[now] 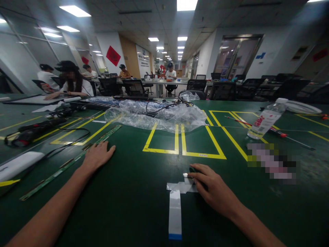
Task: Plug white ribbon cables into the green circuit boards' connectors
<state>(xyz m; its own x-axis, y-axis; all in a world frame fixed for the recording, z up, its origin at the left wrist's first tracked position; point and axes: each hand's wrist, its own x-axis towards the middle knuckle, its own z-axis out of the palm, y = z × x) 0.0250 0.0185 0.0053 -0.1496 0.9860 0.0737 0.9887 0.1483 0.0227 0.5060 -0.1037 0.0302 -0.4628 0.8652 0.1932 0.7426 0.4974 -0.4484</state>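
1. My right hand [214, 190] lies on the green table [128, 192], fingertips pressed together on the top end of the white ribbon cable [175, 209], which runs from there toward me.
2. My left hand [97, 156] rests flat, fingers spread, well left of the cable, touching the long green circuit strip [69, 163].
3. I judge a light pinch best, keeping the cable flat and unkinked.
4. Bubble wrap [159, 116] lies far beyond the cable.
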